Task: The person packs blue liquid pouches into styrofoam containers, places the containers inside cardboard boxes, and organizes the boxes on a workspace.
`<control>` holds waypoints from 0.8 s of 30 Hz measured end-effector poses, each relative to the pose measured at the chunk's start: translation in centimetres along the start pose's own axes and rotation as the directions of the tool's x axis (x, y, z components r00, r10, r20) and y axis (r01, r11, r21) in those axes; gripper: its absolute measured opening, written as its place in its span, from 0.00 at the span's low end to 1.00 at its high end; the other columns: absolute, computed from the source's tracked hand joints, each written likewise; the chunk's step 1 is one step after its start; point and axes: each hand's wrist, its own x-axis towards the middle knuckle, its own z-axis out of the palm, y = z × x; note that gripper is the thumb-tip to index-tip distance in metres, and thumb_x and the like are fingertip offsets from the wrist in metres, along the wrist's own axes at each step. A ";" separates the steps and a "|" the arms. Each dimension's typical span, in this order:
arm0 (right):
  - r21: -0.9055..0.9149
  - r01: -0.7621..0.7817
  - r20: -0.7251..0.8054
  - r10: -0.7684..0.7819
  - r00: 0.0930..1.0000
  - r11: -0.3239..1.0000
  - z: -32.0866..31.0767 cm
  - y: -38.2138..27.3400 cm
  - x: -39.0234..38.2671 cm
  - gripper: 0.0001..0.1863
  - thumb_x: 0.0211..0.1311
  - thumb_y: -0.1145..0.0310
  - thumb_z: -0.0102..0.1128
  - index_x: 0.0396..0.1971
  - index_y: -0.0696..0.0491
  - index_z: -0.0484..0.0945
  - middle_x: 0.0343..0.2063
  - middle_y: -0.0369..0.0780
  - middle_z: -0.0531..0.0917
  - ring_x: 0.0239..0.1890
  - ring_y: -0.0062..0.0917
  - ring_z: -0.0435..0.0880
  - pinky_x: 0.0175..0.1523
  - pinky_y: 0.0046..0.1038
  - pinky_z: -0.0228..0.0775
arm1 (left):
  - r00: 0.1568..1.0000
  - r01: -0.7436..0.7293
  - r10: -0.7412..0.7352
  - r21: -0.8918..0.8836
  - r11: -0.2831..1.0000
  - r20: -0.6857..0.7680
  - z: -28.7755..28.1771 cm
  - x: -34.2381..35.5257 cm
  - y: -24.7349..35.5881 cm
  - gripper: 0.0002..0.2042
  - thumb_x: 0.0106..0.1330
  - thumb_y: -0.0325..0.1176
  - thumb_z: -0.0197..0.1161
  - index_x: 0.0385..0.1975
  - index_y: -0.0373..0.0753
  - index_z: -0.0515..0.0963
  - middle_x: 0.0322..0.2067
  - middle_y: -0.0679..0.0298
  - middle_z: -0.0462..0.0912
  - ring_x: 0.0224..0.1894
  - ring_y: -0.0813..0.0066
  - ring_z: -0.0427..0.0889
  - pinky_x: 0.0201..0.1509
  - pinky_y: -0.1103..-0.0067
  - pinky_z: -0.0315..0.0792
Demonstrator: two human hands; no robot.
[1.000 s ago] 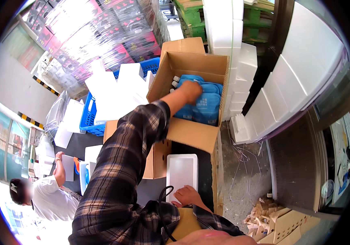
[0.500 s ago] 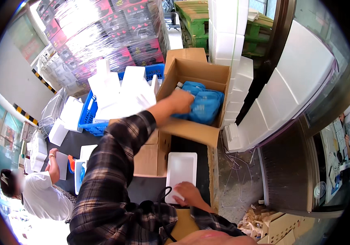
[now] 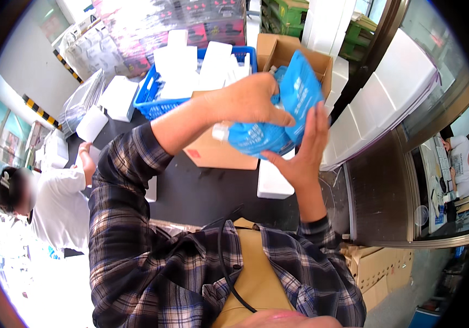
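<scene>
Over the work table, both my hands are on two blue spout pouches. My left hand [image 3: 248, 101] is closed on them from above. One pouch [image 3: 259, 139] lies sideways with its white cap to the left; the other pouch [image 3: 303, 90] stands upright, tilted. My right hand [image 3: 306, 156] grips from the right and below, thumb at the lower pouch and fingers along the upright one. Behind them is the open cardboard box [image 3: 324, 71], with more blue pouches partly hidden inside. A white foam box [image 3: 274, 177] rests on the table below my right hand.
A blue basket [image 3: 155, 109] holds white foam pieces, left of the cardboard box. A closed carton [image 3: 218, 153] stands in front. White foam stacks [image 3: 382, 93] line the right side. Another person [image 3: 59, 202] works at the left. The dark table [image 3: 201, 191] lies before me.
My left hand has come out of the cardboard box with blue pouches. My right hand has left the white foam box and risen to the pouches. The view has shifted.
</scene>
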 end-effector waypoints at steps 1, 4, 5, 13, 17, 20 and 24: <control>0.184 -0.093 0.076 0.080 0.994 0.978 1.0 -0.2 -2.3 0.64 0.42 0.50 0.83 0.76 0.56 0.51 0.76 0.53 0.53 0.76 0.53 0.54 0.75 0.52 0.49 | 0.996 0.080 -0.075 -0.117 0.990 0.049 1.2 -1.1 -0.7 0.19 0.55 0.42 0.78 0.33 0.29 0.86 0.28 0.59 0.88 0.32 0.75 0.84 0.40 0.74 0.78; 0.605 -0.438 0.349 0.273 0.897 0.665 3.3 -2.8 -8.5 0.67 0.38 0.59 0.87 0.77 0.55 0.48 0.73 0.47 0.58 0.74 0.39 0.59 0.75 0.39 0.55 | 0.946 0.322 -0.277 -0.379 0.867 0.171 5.1 -4.6 -3.8 0.22 0.55 0.44 0.79 0.39 0.29 0.85 0.34 0.58 0.88 0.35 0.73 0.85 0.44 0.74 0.78; 0.675 -0.536 0.428 0.322 0.845 0.507 3.9 -3.8 -10.5 0.68 0.39 0.61 0.87 0.77 0.53 0.47 0.72 0.44 0.59 0.73 0.36 0.61 0.75 0.38 0.57 | 0.913 0.398 -0.328 -0.356 0.845 0.242 5.9 -5.4 -4.8 0.26 0.54 0.47 0.81 0.41 0.29 0.84 0.36 0.58 0.87 0.38 0.72 0.85 0.46 0.75 0.78; 0.734 -0.678 0.643 0.348 0.682 -0.028 4.4 -8.2 -16.2 0.61 0.45 0.60 0.85 0.76 0.49 0.52 0.68 0.41 0.67 0.67 0.32 0.70 0.71 0.36 0.64 | 0.823 0.568 -0.436 -0.533 0.627 0.364 8.0 -11.5 -6.2 0.22 0.58 0.46 0.79 0.40 0.31 0.85 0.34 0.64 0.86 0.39 0.78 0.83 0.44 0.80 0.77; 0.661 -0.617 0.750 0.407 0.522 -0.427 5.9 -8.2 -18.8 0.37 0.69 0.54 0.66 0.70 0.54 0.61 0.61 0.38 0.77 0.63 0.30 0.76 0.67 0.36 0.69 | 0.944 0.329 -0.256 -0.574 0.750 0.207 4.9 -13.0 -2.8 0.13 0.63 0.37 0.75 0.36 0.31 0.86 0.36 0.65 0.87 0.35 0.81 0.84 0.41 0.83 0.78; 0.573 -0.571 0.820 0.424 0.385 -0.588 5.1 -8.8 -18.1 0.29 0.77 0.54 0.55 0.69 0.54 0.62 0.60 0.39 0.78 0.62 0.30 0.78 0.67 0.35 0.71 | 0.969 0.154 -0.238 -0.572 0.806 -0.073 1.7 -14.8 -1.3 0.12 0.65 0.33 0.73 0.41 0.31 0.85 0.37 0.63 0.88 0.33 0.79 0.85 0.42 0.82 0.80; 0.640 -0.523 0.766 0.515 0.384 -0.563 4.7 -9.3 -16.4 0.26 0.81 0.52 0.45 0.68 0.53 0.65 0.62 0.42 0.77 0.63 0.33 0.78 0.67 0.40 0.71 | 0.911 -0.161 -0.261 -0.856 0.491 -0.321 1.5 -16.2 -1.8 0.14 0.68 0.27 0.68 0.50 0.28 0.83 0.39 0.58 0.89 0.38 0.75 0.88 0.44 0.78 0.83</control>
